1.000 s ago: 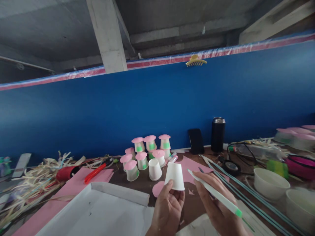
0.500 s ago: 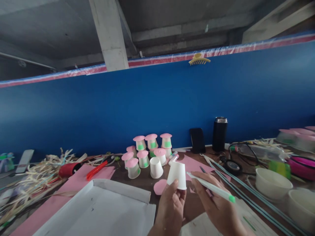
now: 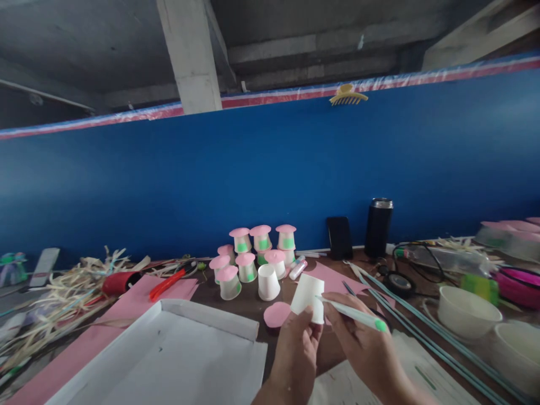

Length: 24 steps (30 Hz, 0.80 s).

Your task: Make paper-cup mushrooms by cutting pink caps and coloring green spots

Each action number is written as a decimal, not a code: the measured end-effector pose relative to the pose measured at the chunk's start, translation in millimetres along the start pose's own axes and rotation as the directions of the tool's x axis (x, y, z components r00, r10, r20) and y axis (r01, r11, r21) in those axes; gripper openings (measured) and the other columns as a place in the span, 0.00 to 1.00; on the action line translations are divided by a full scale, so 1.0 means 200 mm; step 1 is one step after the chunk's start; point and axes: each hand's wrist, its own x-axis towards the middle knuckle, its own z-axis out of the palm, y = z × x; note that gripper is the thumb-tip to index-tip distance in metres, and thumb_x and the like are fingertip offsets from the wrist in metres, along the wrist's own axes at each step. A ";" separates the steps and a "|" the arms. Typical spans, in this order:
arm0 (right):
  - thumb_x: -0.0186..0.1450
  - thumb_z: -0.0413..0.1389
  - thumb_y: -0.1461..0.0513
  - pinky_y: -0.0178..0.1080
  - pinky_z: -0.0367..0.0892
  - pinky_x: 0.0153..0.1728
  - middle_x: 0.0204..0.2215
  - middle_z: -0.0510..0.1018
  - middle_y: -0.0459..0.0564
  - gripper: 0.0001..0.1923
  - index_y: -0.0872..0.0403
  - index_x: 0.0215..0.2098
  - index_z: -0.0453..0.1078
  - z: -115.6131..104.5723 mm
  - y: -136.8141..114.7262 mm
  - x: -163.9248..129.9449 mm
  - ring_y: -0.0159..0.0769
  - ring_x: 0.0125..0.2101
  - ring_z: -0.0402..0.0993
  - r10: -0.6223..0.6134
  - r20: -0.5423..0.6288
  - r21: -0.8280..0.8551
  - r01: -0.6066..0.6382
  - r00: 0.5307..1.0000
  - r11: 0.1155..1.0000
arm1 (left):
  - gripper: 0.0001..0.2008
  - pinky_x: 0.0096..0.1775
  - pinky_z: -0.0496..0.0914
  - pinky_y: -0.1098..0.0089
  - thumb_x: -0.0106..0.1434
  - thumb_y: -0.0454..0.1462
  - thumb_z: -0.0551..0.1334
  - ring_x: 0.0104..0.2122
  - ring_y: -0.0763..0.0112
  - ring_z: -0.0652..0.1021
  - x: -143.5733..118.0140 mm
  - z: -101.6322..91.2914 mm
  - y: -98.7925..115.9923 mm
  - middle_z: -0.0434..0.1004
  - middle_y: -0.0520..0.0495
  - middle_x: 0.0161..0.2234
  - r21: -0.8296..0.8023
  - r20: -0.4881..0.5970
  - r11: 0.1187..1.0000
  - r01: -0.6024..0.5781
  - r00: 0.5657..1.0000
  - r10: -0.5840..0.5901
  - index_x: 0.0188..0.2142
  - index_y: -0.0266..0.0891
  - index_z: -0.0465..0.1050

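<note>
My left hand (image 3: 297, 347) grips a plain white paper cup (image 3: 307, 295), tilted with its narrow end up. Between the fingers of my right hand (image 3: 363, 343) is a white marker pen (image 3: 354, 313) with a green end; its tip meets the cup's right side, though no mark shows there. Just beyond stands another bare white cup (image 3: 269, 283), upside down. Behind it, several upturned cups with pink paper discs on top (image 3: 246, 267) are grouped, some stacked, many bearing green patches. A loose pink paper disc (image 3: 277, 314) lies left of the held cup.
A white box lid (image 3: 169, 360) lies at the left, near pink paper sheets, red-handled scissors (image 3: 166, 285) and tangled pale strips (image 3: 80, 287). A phone (image 3: 340, 237) and a black flask (image 3: 378, 228) stand against the blue partition. White bowls (image 3: 468, 312) are at the right.
The pen tip has moved left and now touches the cup, where before it was apart. The cup has tilted a little more and shifted slightly right with my left hand.
</note>
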 end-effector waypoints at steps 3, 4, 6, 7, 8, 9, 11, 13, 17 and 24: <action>0.66 0.52 0.62 0.38 0.69 0.41 0.38 0.78 0.49 0.09 0.50 0.44 0.69 0.01 0.00 0.00 0.38 0.40 0.75 0.000 -0.001 -0.007 0.000 1.000 1.000 | 0.13 0.50 0.66 0.67 0.57 0.34 0.63 0.47 0.64 0.75 0.00 0.00 0.00 0.77 0.42 0.44 0.013 0.025 1.000 -0.004 1.000 0.003 0.43 0.35 0.75; 0.66 0.52 0.62 0.38 0.70 0.41 0.38 0.78 0.49 0.08 0.51 0.43 0.69 0.01 0.00 0.00 0.38 0.40 0.75 0.000 -0.005 -0.008 0.000 1.000 1.000 | 0.13 0.51 0.65 0.67 0.57 0.34 0.63 0.48 0.64 0.74 0.00 0.00 0.00 0.77 0.42 0.44 0.016 0.028 1.000 -0.010 1.000 0.009 0.43 0.35 0.75; 0.66 0.52 0.61 0.38 0.70 0.40 0.37 0.79 0.50 0.08 0.51 0.43 0.69 0.01 0.00 0.00 0.38 0.39 0.76 -0.001 -0.012 -0.012 0.001 1.000 1.000 | 0.13 0.51 0.65 0.67 0.57 0.34 0.63 0.48 0.63 0.74 0.01 0.00 -0.01 0.77 0.42 0.43 0.022 0.032 1.000 -0.016 0.999 0.015 0.43 0.35 0.75; 0.66 0.52 0.61 0.38 0.71 0.40 0.36 0.79 0.50 0.08 0.51 0.43 0.69 0.01 0.00 0.00 0.39 0.39 0.76 -0.002 -0.016 -0.015 0.001 1.000 1.000 | 0.13 0.51 0.64 0.67 0.57 0.34 0.63 0.49 0.63 0.74 0.01 0.00 -0.01 0.77 0.42 0.44 0.026 0.036 0.999 -0.019 0.999 0.018 0.43 0.35 0.75; 0.66 0.52 0.61 0.38 0.71 0.39 0.36 0.79 0.50 0.08 0.52 0.42 0.70 0.01 -0.01 0.01 0.39 0.38 0.76 -0.001 -0.019 -0.018 0.001 1.000 1.000 | 0.13 0.51 0.64 0.67 0.57 0.35 0.63 0.49 0.63 0.73 0.01 0.00 -0.01 0.77 0.42 0.44 0.032 0.041 0.999 -0.020 0.999 0.018 0.43 0.35 0.75; 0.66 0.51 0.61 0.38 0.71 0.39 0.36 0.79 0.50 0.08 0.52 0.42 0.70 0.01 -0.01 0.01 0.38 0.37 0.77 -0.001 -0.022 -0.023 0.001 1.000 1.000 | 0.13 0.51 0.64 0.67 0.57 0.35 0.63 0.49 0.63 0.73 0.00 0.00 -0.01 0.77 0.42 0.44 0.040 0.041 0.999 -0.021 0.999 0.020 0.42 0.35 0.75; 0.66 0.51 0.60 0.37 0.72 0.38 0.35 0.79 0.50 0.09 0.52 0.42 0.70 0.01 -0.01 0.01 0.38 0.36 0.77 -0.010 -0.026 -0.039 0.009 1.000 0.999 | 0.13 0.49 0.65 0.68 0.56 0.35 0.64 0.48 0.63 0.74 -0.01 0.01 0.00 0.78 0.42 0.43 0.060 0.036 0.998 -0.025 0.999 0.023 0.41 0.35 0.76; 0.66 0.51 0.60 0.37 0.72 0.37 0.35 0.79 0.50 0.09 0.52 0.42 0.70 0.00 -0.02 0.01 0.38 0.36 0.77 -0.024 -0.031 -0.057 0.022 0.999 0.998 | 0.12 0.48 0.66 0.69 0.57 0.35 0.64 0.48 0.63 0.74 -0.02 0.02 0.01 0.77 0.41 0.44 0.075 0.043 0.997 -0.029 0.999 0.025 0.41 0.35 0.76; 0.65 0.51 0.59 0.37 0.72 0.36 0.34 0.80 0.50 0.09 0.52 0.41 0.71 0.00 -0.03 0.02 0.39 0.36 0.78 -0.026 -0.036 -0.082 0.022 0.999 0.996 | 0.11 0.46 0.67 0.70 0.57 0.35 0.63 0.47 0.64 0.75 -0.03 0.03 0.02 0.78 0.42 0.43 0.079 0.040 0.997 -0.027 0.999 0.024 0.40 0.35 0.76; 0.65 0.52 0.60 0.37 0.72 0.37 0.35 0.79 0.50 0.09 0.52 0.41 0.71 0.00 -0.02 0.02 0.38 0.36 0.77 -0.010 -0.030 -0.069 0.008 1.000 0.998 | 0.11 0.47 0.66 0.70 0.57 0.34 0.62 0.46 0.65 0.75 -0.03 0.04 0.02 0.77 0.41 0.44 0.072 0.030 0.997 -0.015 0.999 0.013 0.40 0.34 0.76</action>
